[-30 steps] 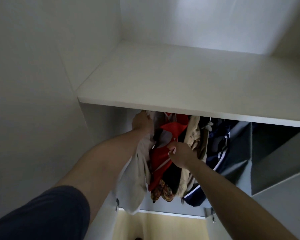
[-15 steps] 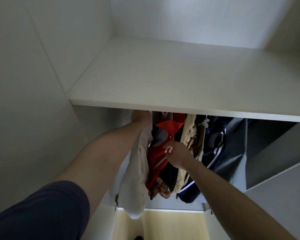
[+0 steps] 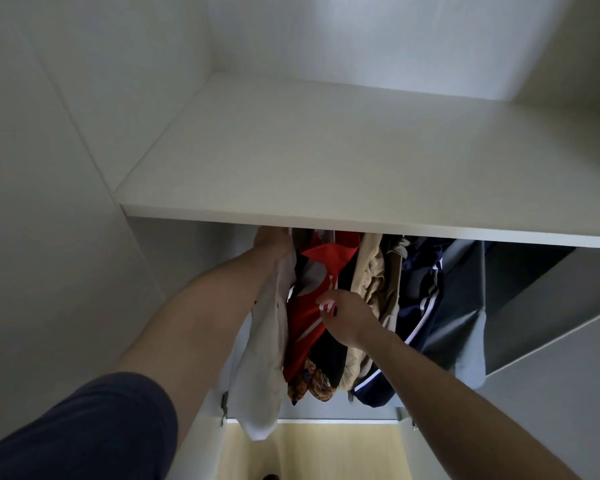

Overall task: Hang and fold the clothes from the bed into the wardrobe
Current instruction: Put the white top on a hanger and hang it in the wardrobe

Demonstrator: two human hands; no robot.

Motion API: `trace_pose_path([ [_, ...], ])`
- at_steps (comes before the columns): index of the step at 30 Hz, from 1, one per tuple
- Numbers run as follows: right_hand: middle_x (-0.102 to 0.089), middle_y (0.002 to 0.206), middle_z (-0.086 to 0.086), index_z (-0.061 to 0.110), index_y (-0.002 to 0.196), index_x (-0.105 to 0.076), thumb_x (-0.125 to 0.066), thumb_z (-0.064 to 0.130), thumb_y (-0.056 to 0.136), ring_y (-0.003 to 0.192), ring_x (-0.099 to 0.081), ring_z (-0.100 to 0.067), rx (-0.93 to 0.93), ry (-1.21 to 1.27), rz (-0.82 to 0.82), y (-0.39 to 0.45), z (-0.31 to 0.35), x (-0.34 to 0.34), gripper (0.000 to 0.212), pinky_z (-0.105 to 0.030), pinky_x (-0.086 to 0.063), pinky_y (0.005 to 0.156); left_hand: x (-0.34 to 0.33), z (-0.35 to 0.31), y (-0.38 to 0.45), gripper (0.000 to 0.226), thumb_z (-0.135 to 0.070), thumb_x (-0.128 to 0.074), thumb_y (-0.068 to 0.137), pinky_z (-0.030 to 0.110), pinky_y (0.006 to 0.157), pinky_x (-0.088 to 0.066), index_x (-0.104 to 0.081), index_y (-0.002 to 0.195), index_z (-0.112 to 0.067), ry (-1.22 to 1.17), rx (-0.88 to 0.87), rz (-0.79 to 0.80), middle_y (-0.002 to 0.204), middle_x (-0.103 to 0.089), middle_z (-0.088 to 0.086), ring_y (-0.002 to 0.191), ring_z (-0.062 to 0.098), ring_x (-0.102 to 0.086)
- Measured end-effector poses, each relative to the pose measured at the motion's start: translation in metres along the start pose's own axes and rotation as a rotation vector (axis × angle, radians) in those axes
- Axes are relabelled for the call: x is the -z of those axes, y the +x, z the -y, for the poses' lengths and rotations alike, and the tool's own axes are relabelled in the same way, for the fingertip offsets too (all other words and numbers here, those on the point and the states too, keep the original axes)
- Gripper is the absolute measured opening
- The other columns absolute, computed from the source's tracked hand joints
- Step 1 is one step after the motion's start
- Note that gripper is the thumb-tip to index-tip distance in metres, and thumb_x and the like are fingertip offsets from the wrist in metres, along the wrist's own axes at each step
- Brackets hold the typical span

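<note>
Hanging step under way, judged from the layout. Left hand [image 3: 272, 242] reaching up just under the front edge of the white shelf [image 3: 326, 161], fingertips hidden behind that edge, apparently gripping the top of a pale garment [image 3: 262, 362]; whether a hanger or a rail is held there, impossible to tell. Pale garment drooping straight down below the shelf at the left end of the row, touching the red garment [image 3: 303, 317] beside it. Right hand [image 3: 349, 318] lower down under the shelf, fingers curled and pinching a red-and-white striped trim of the red garment, seemingly pushing the row aside to make room. Further right beneath the shelf: a beige garment [image 3: 373, 275], then a navy garment with white stripes [image 3: 421, 292], then a grey fabric organiser [image 3: 465, 306]; a patterned orange piece [image 3: 314, 386] peeking out low in the row. Several items thus already hung; pale garment seemingly last in line and not yet released. Bed out of view, so number of clothes left to hang or fold unknown. No folded pieces visible on the shelf top.
</note>
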State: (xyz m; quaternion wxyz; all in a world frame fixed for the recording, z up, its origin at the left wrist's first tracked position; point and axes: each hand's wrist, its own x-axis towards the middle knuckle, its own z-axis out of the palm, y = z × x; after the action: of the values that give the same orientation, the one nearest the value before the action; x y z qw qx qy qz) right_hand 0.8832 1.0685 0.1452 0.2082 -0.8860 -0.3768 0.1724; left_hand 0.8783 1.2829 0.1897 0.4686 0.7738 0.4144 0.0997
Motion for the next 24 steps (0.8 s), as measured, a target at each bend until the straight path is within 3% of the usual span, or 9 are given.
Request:
trace_pose_path([
  [2, -0.064, 0.138, -0.002, 0.016, 0.131, -0.069, -0.052, 0.008, 0.097, 0.131, -0.057, -0.019, -0.006, -0.024, 0.026, -0.004, 0.001, -0.002, 0.038, -0.032, -0.045, 0.109, -0.001, 0.009, -0.004, 0.038, -0.019, -0.037, 0.111, 0.032, 0.103, -0.039, -0.053, 0.139, 0.001, 0.028, -0.023, 0.012, 0.144, -0.055, 0.020, 0.133, 0.033, -0.051],
  [5, -0.062, 0.141, 0.000, 0.019, 0.132, -0.068, -0.051, 0.009, 0.096, 0.133, -0.055, -0.018, -0.013, -0.028, 0.047, -0.011, 0.001, -0.004, 0.040, -0.033, -0.044, 0.111, 0.001, 0.023, -0.009, 0.050, -0.022, -0.043, 0.109, 0.034, 0.111, -0.040, -0.034, 0.155, -0.007, 0.003, -0.080, 0.019, 0.153, -0.047, 0.016, 0.139, 0.033, -0.047],
  [9, -0.063, 0.137, -0.001, 0.019, 0.131, -0.068, -0.058, 0.012, 0.094, 0.127, -0.058, -0.020, 0.011, -0.018, 0.064, -0.022, 0.000, -0.004, 0.039, -0.031, -0.046, 0.106, 0.001, 0.036, -0.024, 0.065, -0.029, -0.050, 0.106, 0.041, 0.121, -0.032, -0.021, 0.162, -0.014, -0.039, -0.119, 0.009, 0.164, -0.033, 0.011, 0.149, 0.029, -0.036],
  [13, -0.066, 0.133, 0.001, 0.019, 0.129, -0.070, -0.060, 0.011, 0.093, 0.122, -0.061, -0.018, 0.009, 0.060, 0.051, -0.045, -0.007, -0.004, 0.038, -0.008, -0.036, 0.090, -0.002, 0.051, -0.048, 0.061, -0.030, -0.057, 0.101, 0.043, 0.112, -0.045, -0.036, 0.157, -0.019, -0.006, -0.179, 0.061, 0.156, -0.046, 0.008, 0.137, 0.028, -0.051],
  [16, -0.063, 0.136, 0.000, 0.020, 0.133, -0.066, -0.064, 0.016, 0.094, 0.124, -0.058, -0.017, -0.008, 0.124, 0.029, -0.068, -0.021, -0.007, 0.040, 0.005, -0.030, 0.083, -0.004, 0.061, -0.068, 0.053, -0.024, -0.058, 0.100, 0.036, 0.107, -0.047, -0.045, 0.150, -0.013, 0.073, -0.170, 0.108, 0.146, -0.053, 0.007, 0.132, 0.029, -0.054],
  [19, -0.061, 0.137, 0.002, 0.024, 0.135, -0.064, -0.067, 0.020, 0.093, 0.123, -0.058, -0.016, -0.030, 0.201, -0.016, -0.100, -0.037, -0.006, 0.042, -0.004, -0.037, 0.090, -0.008, 0.069, -0.104, 0.022, -0.015, -0.059, 0.099, 0.019, 0.086, -0.047, -0.061, 0.120, -0.014, 0.090, -0.263, 0.099, 0.122, -0.064, 0.008, 0.115, 0.028, -0.063],
  [21, -0.061, 0.135, 0.004, 0.028, 0.135, -0.062, -0.068, 0.022, 0.093, 0.112, -0.063, -0.012, -0.073, 0.273, -0.044, -0.124, -0.047, -0.004, 0.043, -0.016, -0.046, 0.091, -0.010, 0.074, -0.138, 0.017, -0.014, -0.063, 0.098, 0.005, 0.080, -0.042, -0.060, 0.105, -0.029, 0.035, -0.329, 0.104, 0.111, -0.064, -0.006, 0.105, 0.014, -0.064],
  [24, -0.065, 0.118, 0.000, 0.027, 0.131, -0.062, -0.070, 0.017, 0.093, 0.078, -0.065, 0.007, -0.133, 0.441, -0.101, -0.162, -0.058, -0.001, 0.040, -0.006, -0.047, 0.066, -0.010, 0.084, -0.189, 0.031, -0.018, -0.066, 0.098, 0.011, 0.094, -0.046, -0.058, 0.104, -0.048, -0.006, -0.358, 0.160, 0.110, -0.057, -0.026, 0.093, -0.017, -0.058],
])
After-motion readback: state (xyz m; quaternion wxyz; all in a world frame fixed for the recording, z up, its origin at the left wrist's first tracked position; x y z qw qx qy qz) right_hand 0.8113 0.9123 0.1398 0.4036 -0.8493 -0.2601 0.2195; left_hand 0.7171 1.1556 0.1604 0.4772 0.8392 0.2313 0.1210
